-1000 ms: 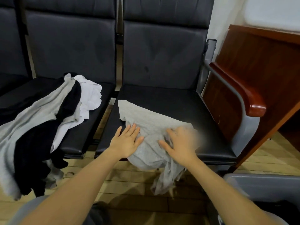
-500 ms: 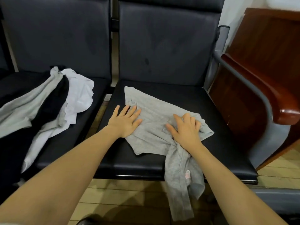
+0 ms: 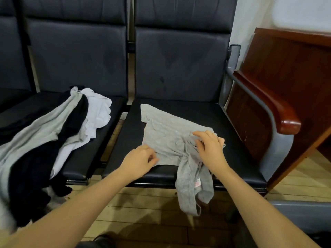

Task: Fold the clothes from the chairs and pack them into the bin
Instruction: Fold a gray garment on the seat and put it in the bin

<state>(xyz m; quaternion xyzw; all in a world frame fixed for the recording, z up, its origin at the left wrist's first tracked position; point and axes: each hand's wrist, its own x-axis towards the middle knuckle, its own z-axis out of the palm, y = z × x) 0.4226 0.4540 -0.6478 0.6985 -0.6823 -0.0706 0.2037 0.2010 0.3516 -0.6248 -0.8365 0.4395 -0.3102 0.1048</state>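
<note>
A grey T-shirt (image 3: pixel 166 133) lies spread on the black seat of the right chair (image 3: pixel 200 111). One end of it hangs over the seat's front edge toward the floor. My left hand (image 3: pixel 141 158) pinches the shirt's near left corner with curled fingers. On the shirt's bunched right side my right hand (image 3: pixel 209 149) has its fingers curled into the cloth. A pile of grey, black and white clothes (image 3: pixel 59 133) drapes over the left chair (image 3: pixel 100 140) and down its front. The grey bin (image 3: pixel 300 212) shows only as a rim at the lower right.
A wooden desk (image 3: pixel 286 83) stands right of the chairs, just behind the right chair's armrest (image 3: pixel 268 104) with its wooden top. Pale wooden floor planks (image 3: pixel 143 208) run under the seats. A narrow gap separates the two seats.
Both hands lay flat on the grey shirt before. Now the left hand has slid to the near left corner and pinches it, and the right hand's fingers have curled into the cloth.
</note>
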